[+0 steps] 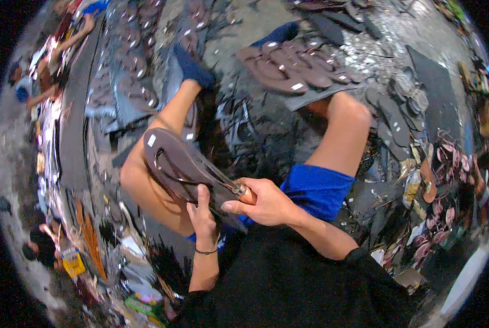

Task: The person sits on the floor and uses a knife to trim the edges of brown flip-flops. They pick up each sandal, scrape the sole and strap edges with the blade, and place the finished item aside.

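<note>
Presently, sandal (185,154) clasped by left hand (203,217); tool (248,195) gripped in right hand (271,202); strap (174,179) could be nicked by tool slippage.

Light: middling, uneven; ground (373,52) shone palest at upper right | Shadow: dark pooled between legs (338,131) | Glare: sandal (185,161) glinted in thin streaks | Focus: grainy; clutter (442,191) at right blurred | Lens: edges bowed, corners went black
</note>
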A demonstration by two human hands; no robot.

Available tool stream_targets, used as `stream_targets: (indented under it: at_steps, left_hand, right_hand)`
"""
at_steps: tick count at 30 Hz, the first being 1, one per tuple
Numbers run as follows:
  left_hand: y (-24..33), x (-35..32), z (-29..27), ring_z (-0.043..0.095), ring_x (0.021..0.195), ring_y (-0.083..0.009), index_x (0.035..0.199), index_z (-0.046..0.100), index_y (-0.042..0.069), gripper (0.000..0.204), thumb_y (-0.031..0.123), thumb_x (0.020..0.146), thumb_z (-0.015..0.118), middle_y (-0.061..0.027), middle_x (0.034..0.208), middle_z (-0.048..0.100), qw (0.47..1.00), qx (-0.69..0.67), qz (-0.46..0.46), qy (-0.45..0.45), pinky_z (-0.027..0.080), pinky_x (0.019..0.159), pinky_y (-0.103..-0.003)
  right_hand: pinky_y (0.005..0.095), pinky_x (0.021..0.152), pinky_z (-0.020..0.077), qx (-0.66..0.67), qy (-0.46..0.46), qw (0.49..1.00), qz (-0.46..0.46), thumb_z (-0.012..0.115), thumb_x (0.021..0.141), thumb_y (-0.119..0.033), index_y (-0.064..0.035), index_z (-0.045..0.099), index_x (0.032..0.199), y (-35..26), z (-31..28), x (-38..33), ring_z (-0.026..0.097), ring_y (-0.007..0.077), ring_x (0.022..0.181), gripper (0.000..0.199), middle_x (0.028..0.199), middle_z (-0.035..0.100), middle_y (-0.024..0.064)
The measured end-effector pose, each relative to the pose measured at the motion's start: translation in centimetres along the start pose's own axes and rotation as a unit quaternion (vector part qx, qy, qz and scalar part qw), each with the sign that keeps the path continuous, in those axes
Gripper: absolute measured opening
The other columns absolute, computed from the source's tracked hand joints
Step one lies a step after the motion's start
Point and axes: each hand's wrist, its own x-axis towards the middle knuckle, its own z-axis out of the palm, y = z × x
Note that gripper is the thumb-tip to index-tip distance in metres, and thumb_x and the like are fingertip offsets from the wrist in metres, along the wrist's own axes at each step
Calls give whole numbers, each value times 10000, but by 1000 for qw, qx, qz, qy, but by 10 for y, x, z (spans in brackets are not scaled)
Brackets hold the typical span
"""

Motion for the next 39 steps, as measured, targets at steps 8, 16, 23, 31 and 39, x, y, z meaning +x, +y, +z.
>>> stream_targets:
  at_steps: [8, 16, 23, 31, 39]
  left_hand:
    - [-45, 133, 139, 568, 1004, -235, 1295, 402, 43, 646, 503, 882, 589, -105, 1175, 553, 948, -124, -248, -153, 457, 887, -393]
    - [-56, 183, 179, 653, 822, -228, 928, 654, 108, 156, 238, 842, 664, -55, 903, 682, 932, -83, -277, -217, 536, 763, -407]
    - [0, 202, 151, 661, 810, -178, 986, 669, 58, 214, 240, 875, 659, -67, 937, 682, 958, 24, -221, -182, 549, 712, -318]
    - [-25, 188, 138, 659, 861, -159, 1037, 648, 23, 215, 170, 882, 626, -68, 982, 679, 965, 11, -209, -157, 538, 735, -289]
    - [-51, 187, 121, 659, 886, -197, 1015, 640, 48, 192, 201, 908, 597, -80, 1013, 683, 955, -64, -225, -182, 530, 793, -321]
  right_hand:
    - [230, 474, 442, 353, 292, 886, -78, 606, 934, -249, -45, 524, 1081, -49, -114, 52, 520, 82, 532, 264, 688, 549, 2]
    - [221, 518, 484, 194, 329, 923, 58, 522, 966, -156, -31, 366, 1359, 20, -92, -24, 565, 77, 645, 442, 919, 601, 38]
    - [501, 668, 490, -78, 288, 948, 109, 520, 944, -231, -26, 423, 1177, 44, -54, -26, 620, 446, 775, 325, 841, 633, 229]
    - [557, 636, 477, -140, 247, 956, 77, 506, 943, -228, 0, 378, 1059, 66, -89, 24, 598, 489, 723, 286, 769, 618, 281]
    - [540, 716, 494, -232, 211, 943, 115, 525, 904, -257, 59, 549, 875, 83, -112, 71, 620, 470, 754, 319, 787, 629, 287]
